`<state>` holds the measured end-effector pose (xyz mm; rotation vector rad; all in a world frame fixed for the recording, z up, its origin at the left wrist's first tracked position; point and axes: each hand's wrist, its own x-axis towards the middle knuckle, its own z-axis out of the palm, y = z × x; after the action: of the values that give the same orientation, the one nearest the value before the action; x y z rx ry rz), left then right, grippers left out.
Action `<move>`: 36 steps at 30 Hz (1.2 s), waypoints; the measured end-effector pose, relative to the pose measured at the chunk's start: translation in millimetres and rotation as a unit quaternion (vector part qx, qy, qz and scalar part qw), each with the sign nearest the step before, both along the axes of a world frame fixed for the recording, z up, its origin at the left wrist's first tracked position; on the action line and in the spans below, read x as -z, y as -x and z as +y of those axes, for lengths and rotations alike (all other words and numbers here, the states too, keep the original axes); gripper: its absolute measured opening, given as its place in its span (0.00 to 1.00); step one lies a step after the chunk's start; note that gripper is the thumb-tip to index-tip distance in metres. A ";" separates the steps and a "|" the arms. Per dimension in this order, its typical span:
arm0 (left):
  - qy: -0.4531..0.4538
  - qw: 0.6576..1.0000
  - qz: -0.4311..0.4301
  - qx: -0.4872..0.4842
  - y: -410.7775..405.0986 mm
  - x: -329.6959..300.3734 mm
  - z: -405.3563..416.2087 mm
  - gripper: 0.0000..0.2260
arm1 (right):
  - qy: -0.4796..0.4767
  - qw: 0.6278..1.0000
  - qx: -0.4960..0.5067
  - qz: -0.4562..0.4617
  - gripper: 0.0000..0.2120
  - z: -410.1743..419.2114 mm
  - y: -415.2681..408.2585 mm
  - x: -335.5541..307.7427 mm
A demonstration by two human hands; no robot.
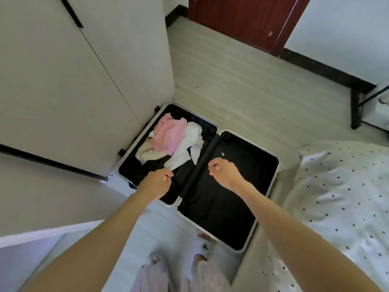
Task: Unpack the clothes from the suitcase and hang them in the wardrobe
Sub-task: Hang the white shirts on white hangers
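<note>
An open suitcase (273, 163) with a silver rim and black lining lies flat on the floor. Its left half holds a crumpled pink garment (168, 135), a white garment (189, 144) and a cream one (145, 152). My left hand (156, 183) hovers over that half, its curled fingers pinching the lower tip of the white garment. My right hand (224, 172) hangs above the suitcase's bare right half with its fingers curled in and nothing in it. The white wardrobe (63, 81) stands shut, directly left of the suitcase.
A bed with dotted white bedding (347, 197) runs along the right, close to the suitcase. A dark red door (242, 17) is at the far wall, and a black-legged stand (355, 110) sits far right. My feet (200, 258) stand at the suitcase's near edge.
</note>
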<state>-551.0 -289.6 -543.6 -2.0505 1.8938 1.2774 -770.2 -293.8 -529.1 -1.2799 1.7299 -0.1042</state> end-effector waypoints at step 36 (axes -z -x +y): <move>0.037 0.986 -0.158 0.033 14.9 510.0 -168.4 0.09 | 0.147 0.944 -0.228 0.186 0.16 -144.9 -22.2 529.3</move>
<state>-565.9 -458.0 -1053.6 -2.0590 1.8671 0.8184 -748.1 -438.7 -1058.4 -1.9964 1.7177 0.1680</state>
